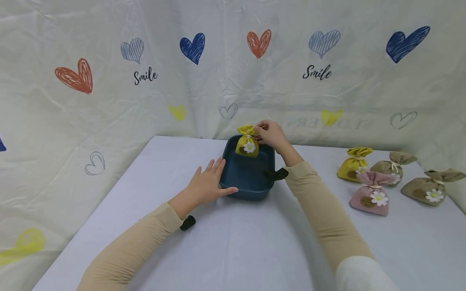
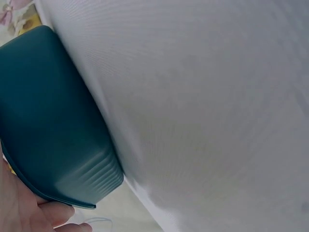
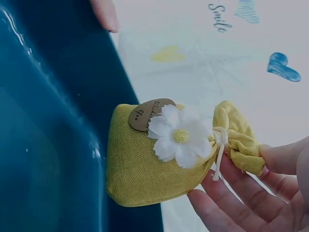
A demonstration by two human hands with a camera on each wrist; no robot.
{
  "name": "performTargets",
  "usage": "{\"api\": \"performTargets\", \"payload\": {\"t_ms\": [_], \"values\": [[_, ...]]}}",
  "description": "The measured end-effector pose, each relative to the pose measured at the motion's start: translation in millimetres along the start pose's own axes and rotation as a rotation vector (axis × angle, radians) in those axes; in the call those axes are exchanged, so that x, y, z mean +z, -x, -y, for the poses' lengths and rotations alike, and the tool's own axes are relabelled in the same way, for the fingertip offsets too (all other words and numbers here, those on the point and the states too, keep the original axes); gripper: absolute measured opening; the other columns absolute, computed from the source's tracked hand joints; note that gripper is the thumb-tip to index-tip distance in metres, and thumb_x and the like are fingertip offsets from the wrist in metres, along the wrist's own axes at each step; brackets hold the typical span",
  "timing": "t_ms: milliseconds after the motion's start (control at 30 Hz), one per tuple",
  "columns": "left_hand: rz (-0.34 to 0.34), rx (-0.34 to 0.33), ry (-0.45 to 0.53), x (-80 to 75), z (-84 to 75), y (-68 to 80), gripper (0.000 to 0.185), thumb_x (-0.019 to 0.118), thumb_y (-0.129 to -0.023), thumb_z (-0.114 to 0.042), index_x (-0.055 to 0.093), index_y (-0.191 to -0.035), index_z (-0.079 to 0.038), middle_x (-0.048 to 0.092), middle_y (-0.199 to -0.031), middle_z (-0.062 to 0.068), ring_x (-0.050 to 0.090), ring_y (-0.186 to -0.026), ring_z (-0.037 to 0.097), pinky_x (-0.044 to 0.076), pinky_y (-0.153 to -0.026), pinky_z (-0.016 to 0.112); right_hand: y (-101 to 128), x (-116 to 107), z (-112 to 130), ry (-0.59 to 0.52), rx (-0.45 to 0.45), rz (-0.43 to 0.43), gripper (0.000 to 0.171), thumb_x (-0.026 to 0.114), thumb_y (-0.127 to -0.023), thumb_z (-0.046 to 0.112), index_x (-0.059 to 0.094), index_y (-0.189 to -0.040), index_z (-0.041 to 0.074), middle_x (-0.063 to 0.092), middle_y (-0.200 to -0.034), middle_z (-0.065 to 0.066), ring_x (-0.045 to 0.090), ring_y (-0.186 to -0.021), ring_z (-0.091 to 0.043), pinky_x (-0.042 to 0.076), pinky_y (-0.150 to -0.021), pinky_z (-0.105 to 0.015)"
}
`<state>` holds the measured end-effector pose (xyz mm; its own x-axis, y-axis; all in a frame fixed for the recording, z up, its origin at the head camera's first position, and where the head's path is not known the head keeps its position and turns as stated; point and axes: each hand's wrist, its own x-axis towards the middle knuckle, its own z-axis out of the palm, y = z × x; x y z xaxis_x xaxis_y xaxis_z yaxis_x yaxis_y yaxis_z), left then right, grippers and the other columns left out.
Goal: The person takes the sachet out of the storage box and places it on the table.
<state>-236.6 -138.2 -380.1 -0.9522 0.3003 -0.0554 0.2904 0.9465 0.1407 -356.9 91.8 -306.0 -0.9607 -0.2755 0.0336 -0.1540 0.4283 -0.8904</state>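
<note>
My right hand [image 1: 271, 135] pinches the gathered neck of a yellow drawstring pouch [image 1: 247, 146] at the far end of a dark teal plastic bin [image 1: 247, 196]. In the right wrist view the pouch [image 3: 149, 164] carries a white fabric daisy [image 3: 181, 135] and a brown oval tag [image 3: 145, 115]; cream string ties its neck. My left hand [image 1: 205, 184] lies with spread, straight fingers against the bin's left side, its thumb over the near rim. The left wrist view shows those fingertips [image 2: 58, 212] touching the rim of the bin [image 2: 53, 116].
On the right of the white table [image 1: 204, 258] sit another yellow pouch [image 1: 350, 167], a pink pouch [image 1: 371, 198] and two tan pouches, one behind [image 1: 382, 167] and one farther right [image 1: 424, 190]. A white sheet [image 1: 225, 81] printed with hearts hangs behind the table.
</note>
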Motion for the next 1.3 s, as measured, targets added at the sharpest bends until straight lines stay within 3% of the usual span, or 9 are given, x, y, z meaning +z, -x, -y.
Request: {"api": "performTargets", "payload": {"t_ms": [533,867,1300], "values": [[0.002,0.003,0.002,0.3,-0.5,1.4,0.112,0.049,-0.090,-0.081,0.011,-0.165,-0.007,0.010,-0.171,0.008,0.010,-0.156,0.031,0.016,-0.119,0.063,17.5,-20.0,-2.5,-0.045,-0.020,-0.019,0.037,0.049,-0.111,0.025,0.055,-0.131,-0.005,0.056,-0.134,-0.024,0.061,-0.121,-0.039,0.053,-0.098,-0.045],[-0.008,0.011,-0.007,-4.5,-1.3,3.0,0.110,0.050,-0.091,-0.079,0.013,-0.165,-0.006,0.011,-0.171,0.009,0.012,-0.156,0.032,0.017,-0.119,0.064,33.0,-34.1,-2.2,-0.087,-0.078,-0.047,0.039,0.050,-0.110,0.025,0.053,-0.129,-0.009,0.058,-0.126,-0.027,0.061,-0.120,-0.041,0.053,-0.098,-0.045],[-0.007,0.009,0.003,-1.6,0.0,4.6,0.111,0.049,-0.091,-0.080,0.012,-0.165,-0.006,0.010,-0.171,0.009,0.011,-0.156,0.032,0.016,-0.119,0.063,50.9,-49.0,-18.1,-0.040,-0.085,-0.066,0.041,0.049,-0.110,0.027,0.052,-0.129,-0.009,0.057,-0.127,-0.025,0.061,-0.119,-0.041,0.054,-0.096,-0.044]]}}
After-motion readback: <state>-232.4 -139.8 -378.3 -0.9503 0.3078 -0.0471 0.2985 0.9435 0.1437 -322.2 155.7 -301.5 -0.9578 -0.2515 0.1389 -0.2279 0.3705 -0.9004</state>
